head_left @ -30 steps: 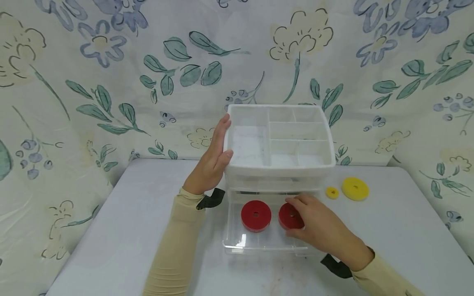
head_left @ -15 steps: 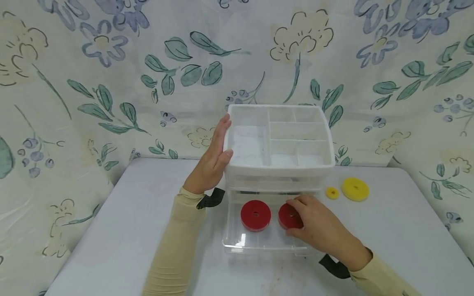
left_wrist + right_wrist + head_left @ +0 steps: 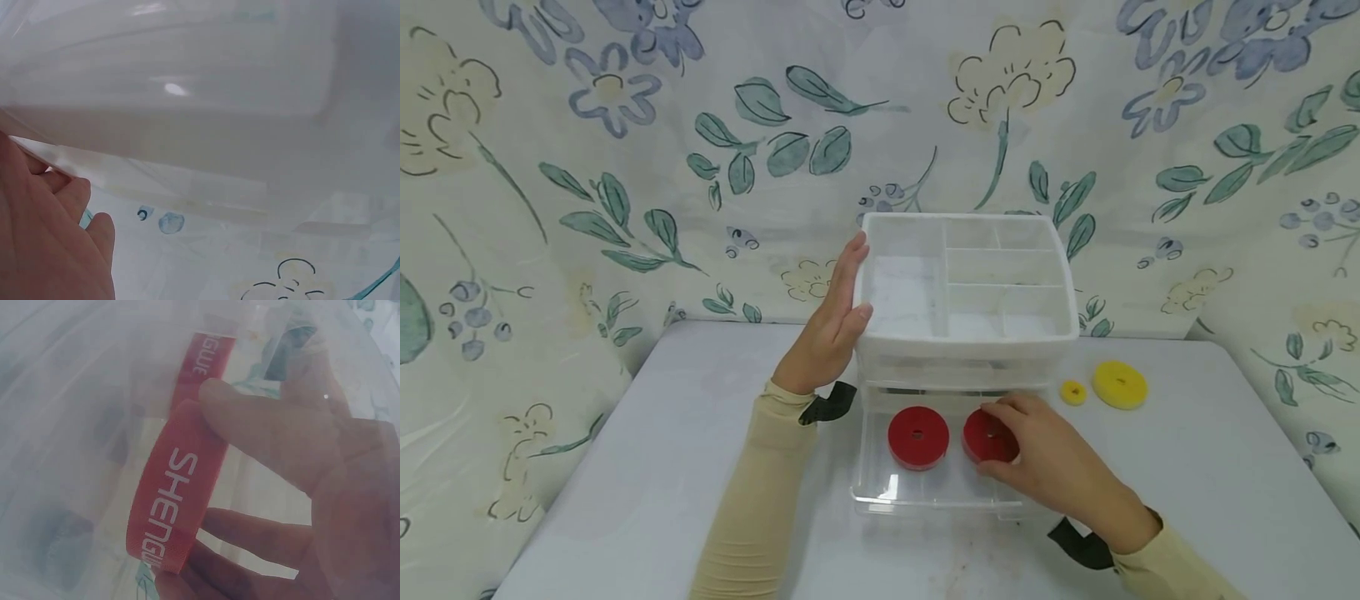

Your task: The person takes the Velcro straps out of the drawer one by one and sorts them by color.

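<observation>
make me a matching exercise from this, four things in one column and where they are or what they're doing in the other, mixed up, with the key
1. left hand
2. right hand
3. left red roll
4. small yellow disc

A. on the table, beside the large yellow disc
B. in the clear drawer, untouched
C. against the side of the white organizer
D. gripping the right red roll

Pairs: 1-C, 2-D, 3-B, 4-A
</observation>
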`<act>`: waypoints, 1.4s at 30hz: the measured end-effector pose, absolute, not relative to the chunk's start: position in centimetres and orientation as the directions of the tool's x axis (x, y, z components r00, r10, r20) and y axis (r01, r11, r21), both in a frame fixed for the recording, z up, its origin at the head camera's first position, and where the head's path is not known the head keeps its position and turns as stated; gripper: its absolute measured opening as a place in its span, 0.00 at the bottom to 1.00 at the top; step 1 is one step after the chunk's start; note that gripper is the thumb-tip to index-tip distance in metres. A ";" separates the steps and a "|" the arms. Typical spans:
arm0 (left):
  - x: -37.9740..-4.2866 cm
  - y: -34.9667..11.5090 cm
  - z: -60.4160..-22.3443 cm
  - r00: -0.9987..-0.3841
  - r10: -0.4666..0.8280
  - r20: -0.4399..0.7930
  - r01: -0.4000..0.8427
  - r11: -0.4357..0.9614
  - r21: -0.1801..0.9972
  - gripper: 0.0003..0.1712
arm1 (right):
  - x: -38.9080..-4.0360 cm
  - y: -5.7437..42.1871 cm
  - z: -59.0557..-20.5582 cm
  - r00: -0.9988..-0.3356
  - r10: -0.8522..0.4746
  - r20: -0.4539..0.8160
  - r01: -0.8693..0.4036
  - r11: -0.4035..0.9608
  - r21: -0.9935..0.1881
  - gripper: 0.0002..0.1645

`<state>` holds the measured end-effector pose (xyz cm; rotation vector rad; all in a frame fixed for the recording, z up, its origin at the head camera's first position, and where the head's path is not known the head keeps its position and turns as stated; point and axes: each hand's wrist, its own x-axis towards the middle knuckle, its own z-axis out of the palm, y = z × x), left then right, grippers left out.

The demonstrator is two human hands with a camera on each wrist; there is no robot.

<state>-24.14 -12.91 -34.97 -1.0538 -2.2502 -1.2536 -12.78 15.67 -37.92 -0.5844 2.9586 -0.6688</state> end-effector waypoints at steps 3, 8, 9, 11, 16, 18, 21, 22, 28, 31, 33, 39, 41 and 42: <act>-24.2 -12.9 -34.9 -0.656 0.434 0.618 0.754 0.329 0.569 0.40 | -12.6 15.8 -37.7 -0.925 -0.377 0.050 -0.360 0.825 -0.435 0.42; -24.2 -13.0 -34.9 -0.659 0.433 0.614 0.750 0.328 0.574 0.40 | -12.4 16.1 -37.6 -0.927 -0.368 0.072 -0.358 0.810 -0.465 0.41; -24.2 -13.0 -34.9 -0.660 0.433 0.614 0.749 0.327 0.575 0.40 | -12.3 16.2 -37.5 -0.931 -0.358 0.074 -0.349 0.810 -0.471 0.41; -24.2 -13.0 -34.9 -0.661 0.433 0.613 0.749 0.328 0.575 0.40 | -12.1 16.3 -37.5 -0.936 -0.340 0.086 -0.337 0.807 -0.485 0.40; -24.1 -13.1 -34.9 -0.667 0.433 0.606 0.743 0.329 0.583 0.39 | -11.6 16.5 -37.1 -0.949 -0.299 0.097 -0.305 0.802 -0.514 0.40; -24.1 -13.1 -35.0 -0.669 0.434 0.603 0.740 0.323 0.590 0.40 | -11.3 16.6 -37.0 -0.953 -0.286 0.100 -0.296 0.804 -0.516 0.40; -24.0 -13.0 -35.0 -0.665 0.437 0.605 0.743 0.314 0.590 0.40 | -10.9 16.7 -36.9 -0.956 -0.269 0.117 -0.289 0.802 -0.522 0.40; -24.0 -12.9 -35.0 -0.664 0.438 0.607 0.745 0.313 0.589 0.40 | -10.8 16.8 -36.8 -0.957 -0.263 0.125 -0.289 0.802 -0.523 0.40; -24.0 -12.9 -35.0 -0.657 0.442 0.611 0.751 0.320 0.577 0.40 | -10.2 17.2 -36.4 -0.956 -0.246 0.162 -0.294 0.799 -0.524 0.39; -24.0 -12.9 -35.0 -0.652 0.441 0.617 0.757 0.325 0.567 0.40 | -10.2 17.4 -36.2 -0.953 -0.246 0.177 -0.303 0.798 -0.522 0.40; -24.1 -12.9 -34.9 -0.651 0.439 0.619 0.758 0.327 0.564 0.39 | -10.1 17.6 -36.0 -0.949 -0.250 0.191 -0.314 0.794 -0.520 0.40; -24.0 -13.0 -35.0 -0.655 0.435 0.618 0.754 0.328 0.568 0.39 | -9.9 18.5 -35.6 -0.949 -0.242 0.204 -0.314 0.796 -0.518 0.41; -24.0 -13.0 -35.0 -0.652 0.438 0.619 0.757 0.325 0.567 0.39 | -9.9 18.7 -35.5 -0.952 -0.235 0.197 -0.304 0.798 -0.520 0.41; -24.0 -13.0 -35.0 -0.650 0.440 0.620 0.759 0.323 0.566 0.39 | -9.9 18.8 -35.5 -0.952 -0.232 0.197 -0.302 0.798 -0.521 0.41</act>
